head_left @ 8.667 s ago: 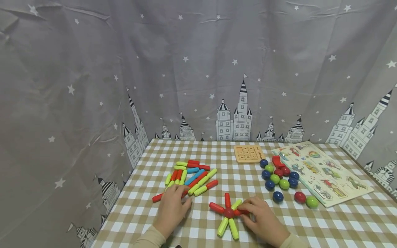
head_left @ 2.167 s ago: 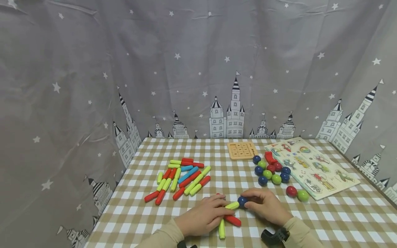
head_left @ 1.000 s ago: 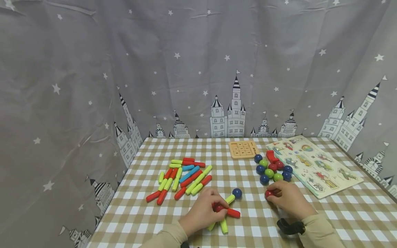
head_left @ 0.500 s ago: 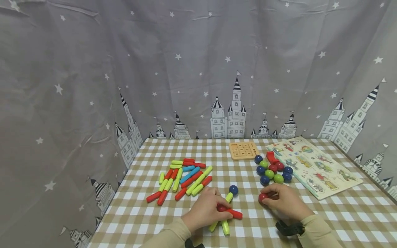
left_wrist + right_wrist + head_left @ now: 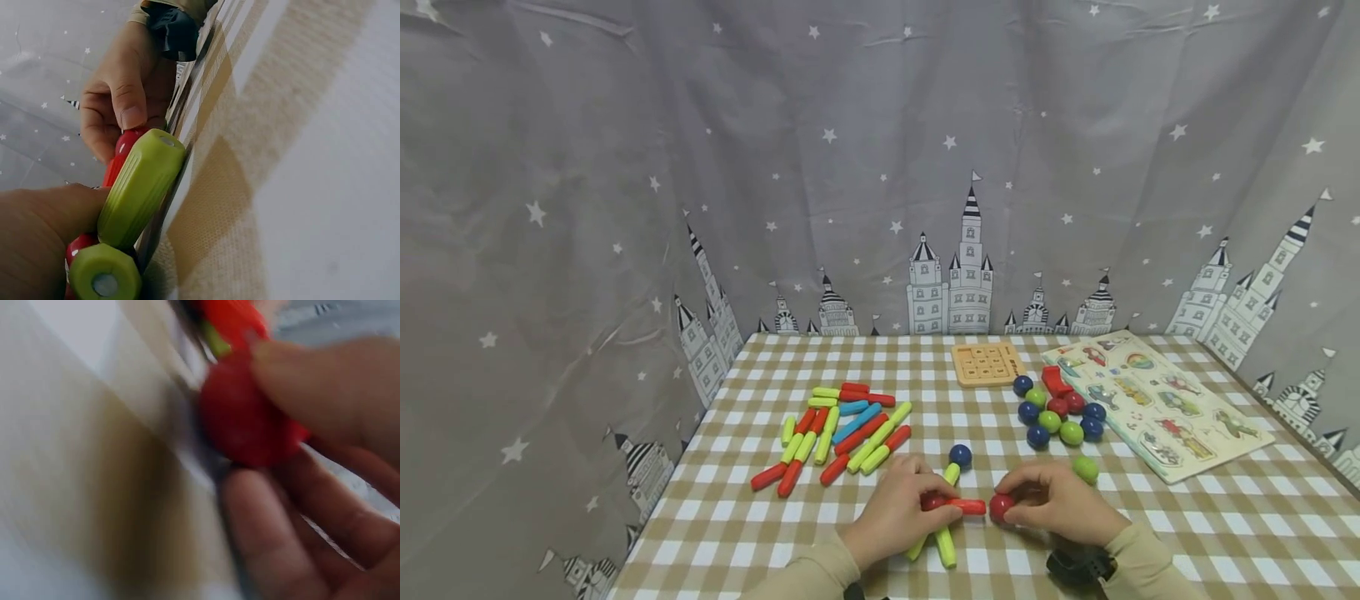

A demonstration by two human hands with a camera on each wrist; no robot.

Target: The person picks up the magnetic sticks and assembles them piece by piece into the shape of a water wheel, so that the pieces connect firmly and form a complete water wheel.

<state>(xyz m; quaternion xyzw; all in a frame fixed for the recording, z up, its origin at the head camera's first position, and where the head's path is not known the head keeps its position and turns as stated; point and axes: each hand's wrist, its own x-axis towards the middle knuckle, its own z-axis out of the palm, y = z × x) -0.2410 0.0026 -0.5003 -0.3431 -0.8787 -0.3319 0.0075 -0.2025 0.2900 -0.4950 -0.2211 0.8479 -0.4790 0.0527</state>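
Observation:
My left hand (image 5: 898, 508) grips the red hub ball (image 5: 932, 502) of a star of magnetic rods, partly hidden by its fingers. A red rod (image 5: 970, 507) points right from the hub, and yellow-green rods (image 5: 946, 548) reach toward the front. At the far tip of another yellow-green rod (image 5: 952, 473) sits a blue ball (image 5: 960, 456). My right hand (image 5: 1063, 502) pinches a red ball (image 5: 1001, 508) close to the red rod's outer end; in the blurred right wrist view this ball (image 5: 240, 412) is between thumb and fingers. The left wrist view shows a yellow-green rod's metal end (image 5: 105, 284).
Loose red, yellow-green and blue rods (image 5: 850, 437) lie at the left. Blue, green and red balls (image 5: 1049, 422) cluster at the right by a red block (image 5: 1056, 381), with one green ball (image 5: 1085, 469) nearer. Behind are a wooden number puzzle (image 5: 988, 365) and a picture board (image 5: 1165, 408).
A blue ball has been added to one rod's tip. My right hand has taken a red ball from the right and brought it left to the red rod. My left hand now holds the hub.

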